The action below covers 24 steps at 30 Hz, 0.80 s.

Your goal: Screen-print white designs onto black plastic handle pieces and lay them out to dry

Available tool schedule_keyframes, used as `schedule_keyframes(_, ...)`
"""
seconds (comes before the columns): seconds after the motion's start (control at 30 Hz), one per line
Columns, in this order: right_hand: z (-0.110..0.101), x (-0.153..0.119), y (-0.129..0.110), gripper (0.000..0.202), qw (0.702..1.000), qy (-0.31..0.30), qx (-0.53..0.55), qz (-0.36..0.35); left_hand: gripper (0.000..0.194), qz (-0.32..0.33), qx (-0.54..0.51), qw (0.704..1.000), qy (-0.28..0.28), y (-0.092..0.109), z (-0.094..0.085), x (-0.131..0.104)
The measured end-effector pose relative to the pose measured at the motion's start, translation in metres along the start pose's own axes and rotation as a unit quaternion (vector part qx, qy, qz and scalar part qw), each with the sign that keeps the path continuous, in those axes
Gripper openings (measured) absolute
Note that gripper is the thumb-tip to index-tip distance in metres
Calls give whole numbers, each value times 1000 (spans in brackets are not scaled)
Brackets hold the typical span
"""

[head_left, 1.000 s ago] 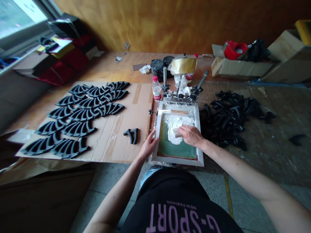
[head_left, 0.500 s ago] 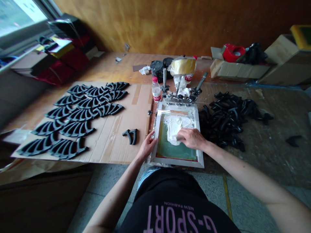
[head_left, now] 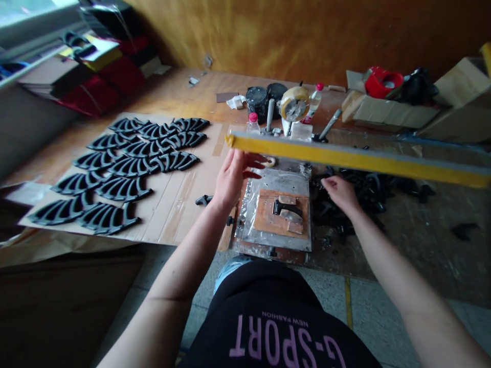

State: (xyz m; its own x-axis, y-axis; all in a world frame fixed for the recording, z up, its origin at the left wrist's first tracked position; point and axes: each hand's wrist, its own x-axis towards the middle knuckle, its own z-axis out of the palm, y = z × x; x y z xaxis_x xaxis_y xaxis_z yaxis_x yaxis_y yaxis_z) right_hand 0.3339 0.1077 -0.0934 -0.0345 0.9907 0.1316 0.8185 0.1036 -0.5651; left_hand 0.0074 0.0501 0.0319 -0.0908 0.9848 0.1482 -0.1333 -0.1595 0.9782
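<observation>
The frame (head_left: 345, 159) is tipped up on its hinge, its yellow and grey edge facing me. Under its left end is my left hand (head_left: 232, 176), fingers spread and pointing right. My right hand (head_left: 339, 189) hovers over the right-hand pile of black parts (head_left: 372, 179), fingers curled together; whether something small is between them I cannot make out. Below and between the hands, a wooden block (head_left: 261, 217) lies on a grey metal plate (head_left: 249, 237). One black curved part (head_left: 288, 208) sits on the block.
Rows of black curved parts (head_left: 125, 189) cover the cardboard (head_left: 172, 209) at left, with a loose part (head_left: 203, 200) near my left forearm. Black tubs (head_left: 256, 102), a bottle (head_left: 317, 97) and a tape roll (head_left: 294, 105) stand behind the frame. An open carton (head_left: 391, 115) is at back right.
The frame has swung up from lying flat, uncovering the plate and block. My left hand has risen with it; my right hand has left the white paste and moved right and up.
</observation>
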Motion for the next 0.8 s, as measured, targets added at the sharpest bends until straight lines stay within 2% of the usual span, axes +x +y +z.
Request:
schedule_keyframes(0.07,31,-30,-11,35,994,-96,-31,-47,53,-5,-13,1000,15,1,5,10)
schedule_keyframes(0.17,62,-61,-41,20,976,-136,-123,-116,55,-33,-13,998,59,-13,8,-5)
schedule_keyframes(0.23,69,-74,-64,16,975,-127,-154,-94,57,-129,-9,991,21,-34,13,-36)
schedule_keyframes(0.27,69,-80,-76,16,979,-116,-151,-77,58,-202,-5,979,-28,-46,16,-54)
schedule_keyframes(0.3,68,-87,-87,17,983,-103,-137,-69,60,-283,-5,955,-84,-58,20,-73)
schedule_keyframes(0.33,67,-94,-99,18,986,-93,-113,-79,60,-342,-14,933,-110,-71,23,-91)
schedule_keyframes(0.37,66,-101,-109,18,986,-94,-80,-108,60,-376,-32,920,-105,-82,24,-106)
schedule_keyframes(0.43,63,-112,-121,17,972,-131,-5,-195,54,-405,-57,911,-50,-103,17,-126)
schedule_keyframes(0.47,60,-114,-120,18,964,-150,20,-217,51,-404,-54,913,-16,-111,7,-129)
schedule_keyframes(0.5,56,-113,-114,19,964,-159,24,-210,48,-398,-37,916,17,-119,-8,-129)
schedule_keyframes(0.53,50,-109,-102,20,973,-155,1,-169,46,-387,-6,921,46,-126,-28,-125)
schedule_keyframes(0.6,36,-97,-67,23,987,-119,-111,-15,42,-347,86,927,111,-138,-80,-113)
schedule_keyframes(0.67,27,-85,-28,27,959,-119,-226,127,36,-355,215,895,163,-148,-135,-100)
schedule_keyframes(0.7,25,-80,-10,31,943,-122,-257,172,38,-369,285,870,162,-152,-159,-95)
schedule_keyframes(0.77,27,-76,15,42,927,-123,-271,229,38,-369,332,856,143,-158,-196,-87)
schedule_keyframes(0.8,30,-76,22,47,925,-118,-259,253,39,-358,341,861,123,-160,-207,-84)
